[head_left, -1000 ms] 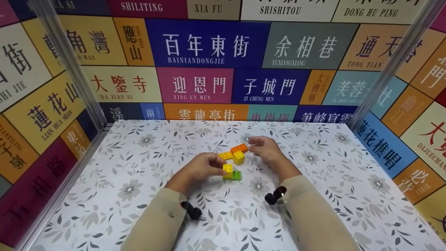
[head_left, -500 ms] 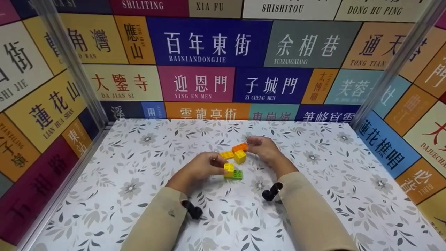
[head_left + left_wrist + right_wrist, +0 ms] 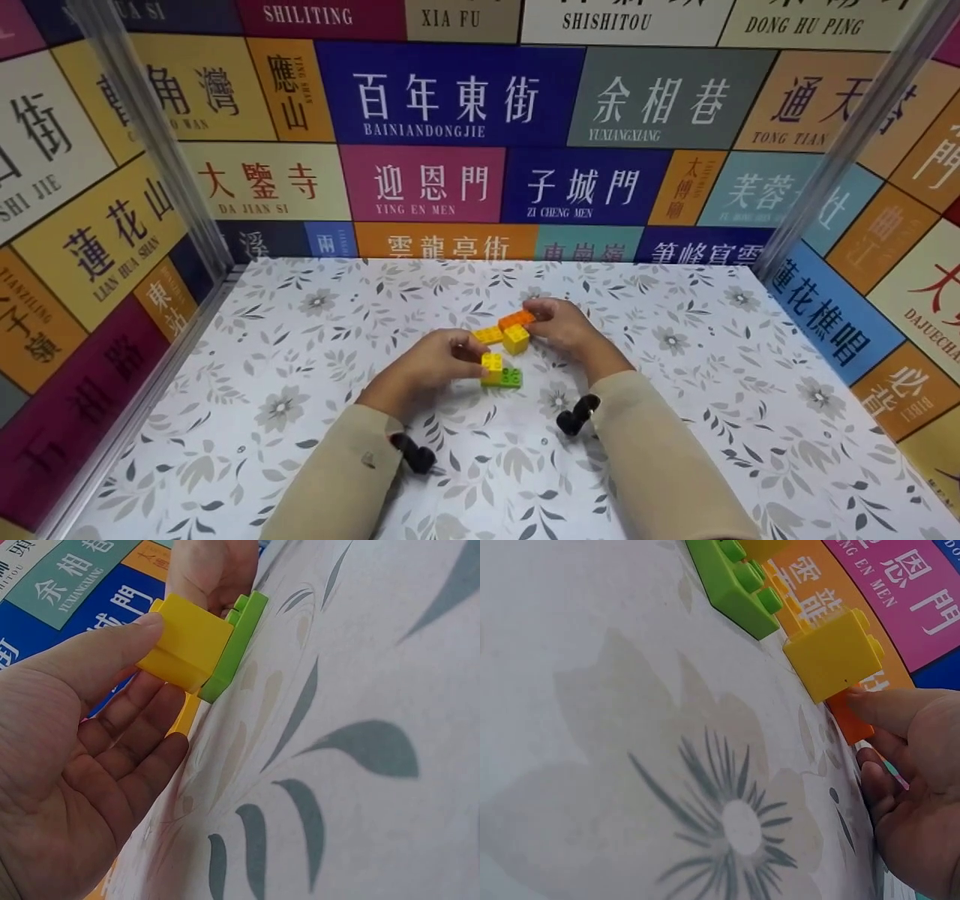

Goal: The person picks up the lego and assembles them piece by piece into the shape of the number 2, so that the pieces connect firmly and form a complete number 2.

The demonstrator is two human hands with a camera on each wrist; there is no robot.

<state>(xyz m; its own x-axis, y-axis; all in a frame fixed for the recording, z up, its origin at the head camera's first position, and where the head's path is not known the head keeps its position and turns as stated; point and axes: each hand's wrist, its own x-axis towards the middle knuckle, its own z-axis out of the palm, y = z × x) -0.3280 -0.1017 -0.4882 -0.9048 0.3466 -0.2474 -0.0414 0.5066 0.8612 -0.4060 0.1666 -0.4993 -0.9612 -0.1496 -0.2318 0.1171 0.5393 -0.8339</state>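
Note:
My left hand point(image 3: 433, 361) holds a square yellow brick point(image 3: 191, 641) between thumb and fingers. That brick sits on one end of a green brick point(image 3: 235, 649), whose bare studs stick out to the right in the head view. Farther back, my right hand point(image 3: 566, 330) pinches the right end of an orange brick point(image 3: 514, 320), its thumb visible on it in the right wrist view. Just in front of the orange brick stands a second square yellow brick point(image 3: 832, 656), apart from my left hand. A longer yellow brick point(image 3: 486, 335) lies to the left, partly hidden behind it.
A white tabletop point(image 3: 322, 487) with a grey leaf and flower print carries the bricks. Panels with street names point(image 3: 450, 94) enclose it at the back and sides. A small black device point(image 3: 577, 415) hangs at each sleeve cuff.
My right hand has moved left, from beside the orange brick onto its end. The left hand keeps its hold on the yellow brick and has hardly moved.

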